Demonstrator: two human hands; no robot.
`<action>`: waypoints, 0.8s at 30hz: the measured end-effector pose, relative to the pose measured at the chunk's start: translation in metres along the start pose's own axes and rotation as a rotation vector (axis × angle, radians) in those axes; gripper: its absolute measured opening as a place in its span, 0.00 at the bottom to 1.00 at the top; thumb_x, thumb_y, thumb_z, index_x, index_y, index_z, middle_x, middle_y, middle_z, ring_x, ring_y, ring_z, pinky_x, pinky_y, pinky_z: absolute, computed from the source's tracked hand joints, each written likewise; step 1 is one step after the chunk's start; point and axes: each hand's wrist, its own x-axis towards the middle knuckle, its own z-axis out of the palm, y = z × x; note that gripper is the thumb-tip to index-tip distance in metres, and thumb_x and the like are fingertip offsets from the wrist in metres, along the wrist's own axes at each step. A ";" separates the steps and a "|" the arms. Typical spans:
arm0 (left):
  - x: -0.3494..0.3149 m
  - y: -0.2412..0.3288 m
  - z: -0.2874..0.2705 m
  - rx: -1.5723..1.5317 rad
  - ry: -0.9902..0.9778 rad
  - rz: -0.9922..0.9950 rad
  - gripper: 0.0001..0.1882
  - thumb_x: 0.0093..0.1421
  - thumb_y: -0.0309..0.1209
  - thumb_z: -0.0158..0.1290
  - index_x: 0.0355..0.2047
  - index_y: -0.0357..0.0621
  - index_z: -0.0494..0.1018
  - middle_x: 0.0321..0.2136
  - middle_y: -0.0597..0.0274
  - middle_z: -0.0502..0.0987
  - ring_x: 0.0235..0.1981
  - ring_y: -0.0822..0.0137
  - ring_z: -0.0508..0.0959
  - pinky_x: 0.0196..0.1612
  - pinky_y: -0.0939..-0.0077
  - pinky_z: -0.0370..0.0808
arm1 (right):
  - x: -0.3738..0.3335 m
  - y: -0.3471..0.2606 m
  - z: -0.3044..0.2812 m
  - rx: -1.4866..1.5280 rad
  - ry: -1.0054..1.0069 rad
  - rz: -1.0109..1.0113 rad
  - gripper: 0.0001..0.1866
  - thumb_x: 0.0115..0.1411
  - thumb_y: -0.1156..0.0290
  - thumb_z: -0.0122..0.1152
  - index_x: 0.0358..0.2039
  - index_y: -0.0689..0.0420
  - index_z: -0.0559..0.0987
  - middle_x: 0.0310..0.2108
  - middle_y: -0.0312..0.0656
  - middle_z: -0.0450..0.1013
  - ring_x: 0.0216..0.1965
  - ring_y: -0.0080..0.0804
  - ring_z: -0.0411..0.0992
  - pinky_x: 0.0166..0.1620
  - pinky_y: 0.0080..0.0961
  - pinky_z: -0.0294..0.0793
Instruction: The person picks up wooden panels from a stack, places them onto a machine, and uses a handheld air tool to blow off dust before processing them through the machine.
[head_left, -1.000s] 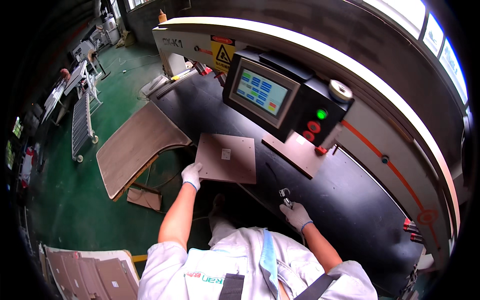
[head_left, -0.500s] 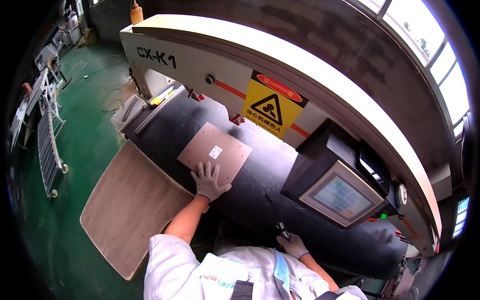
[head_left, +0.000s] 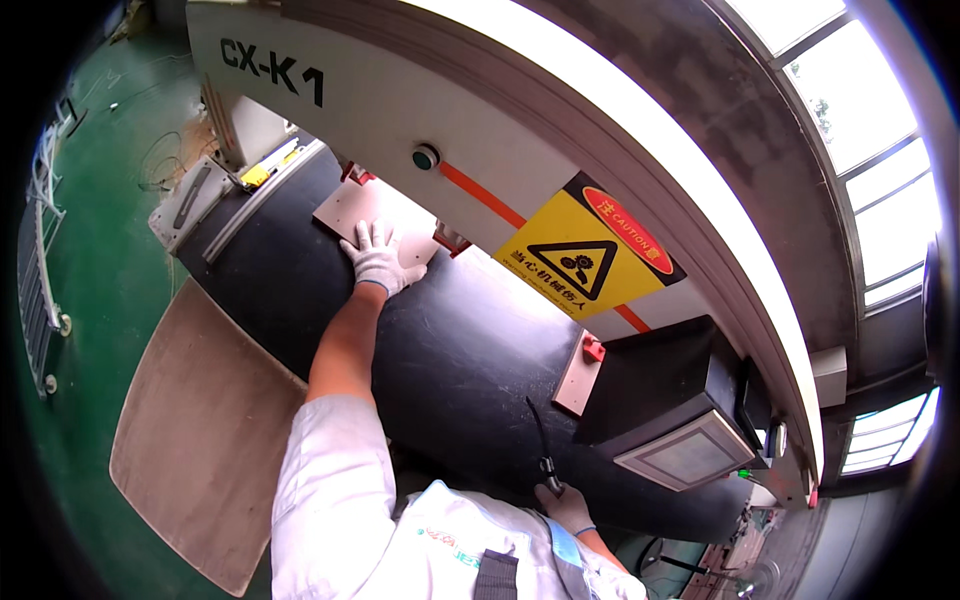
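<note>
Single head cam, fisheye, looks steeply down over the person's chest; left hand (head_left: 378, 258) far ahead on black surface (head_left: 440, 350), right hand (head_left: 566, 506) close, near lower edge.

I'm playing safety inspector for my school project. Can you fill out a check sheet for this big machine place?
Surface: black machine bed, mostly bare.
Job's things: flat brown board partly under the machine's white arch.
Clutter: large brown sheet beside the bed.
Hands: gloved left hand flat on the board; gloved right hand grips a black handle.
Cables: thin black cable rising from the handle.
Surroundings: green floor, yellow warning sign, screen box, windows.
</note>
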 end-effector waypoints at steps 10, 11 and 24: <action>0.034 -0.058 0.026 -0.682 0.806 -0.108 0.23 0.65 0.42 0.61 0.56 0.44 0.78 0.55 0.43 0.80 0.57 0.43 0.79 0.63 0.54 0.75 | -0.002 -0.037 0.015 -0.065 -0.131 -0.133 0.28 0.65 0.46 0.64 0.43 0.62 0.84 0.33 0.52 0.82 0.40 0.44 0.82 0.46 0.39 0.77; 0.027 -0.043 0.006 -0.774 0.939 -0.043 0.20 0.66 0.38 0.60 0.55 0.43 0.78 0.52 0.45 0.81 0.53 0.47 0.81 0.58 0.56 0.78 | -0.002 -0.035 0.017 -0.062 -0.116 -0.121 0.28 0.65 0.46 0.64 0.43 0.62 0.84 0.33 0.52 0.82 0.40 0.44 0.82 0.46 0.39 0.77; 0.033 -0.081 -0.068 -0.838 1.279 -0.045 0.12 0.66 0.36 0.61 0.44 0.43 0.80 0.40 0.48 0.84 0.42 0.44 0.84 0.47 0.52 0.80 | 0.009 0.000 0.017 -0.080 -0.091 -0.197 0.31 0.64 0.44 0.65 0.47 0.65 0.83 0.36 0.57 0.83 0.42 0.52 0.83 0.47 0.41 0.77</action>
